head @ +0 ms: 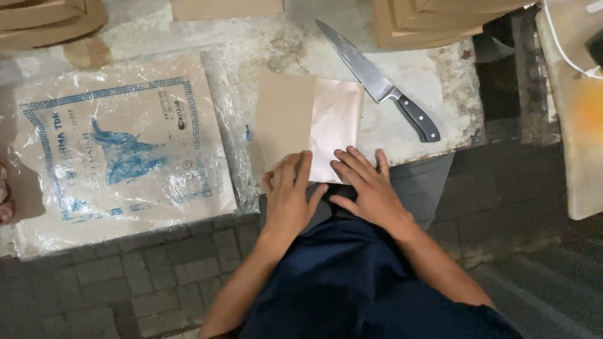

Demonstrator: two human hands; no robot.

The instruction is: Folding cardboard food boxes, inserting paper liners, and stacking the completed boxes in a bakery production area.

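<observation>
Paper lay at the centre of the worn stone slab (440,75): a folded brown sheet (308,122), its left half a darker tan and its right half paler and shinier. Its long axis ran from twelve to six o'clock, toward the person, and its near edge hung at the slab's front lip.

Both hands rested flat on that near edge, palms down and fingers spread, neither one clenched nor gripping anything. The left hand (290,199) pressed the tan half, fingertips aimed toward twelve. The right hand (369,187) sat at about three o'clock from the left, just beside it, fingers angled toward eleven and overlapping the pale half's lower corner. From either hand the bulk of the sheet lay straight ahead at twelve; the left hand covered more of it and seemed the nearer to the fold line, though the thumbs hid where that line ended.

At one o'clock from the right hand, apart from the sheet, a kitchen knife (377,81) lay with its black handle toward four and its blade tip toward ten. At nine o'clock from the left hand lay a flat clear plastic pack (119,150) with blue printing. Stacked brown sheets (427,22) sat at the slab's far edge.
</observation>
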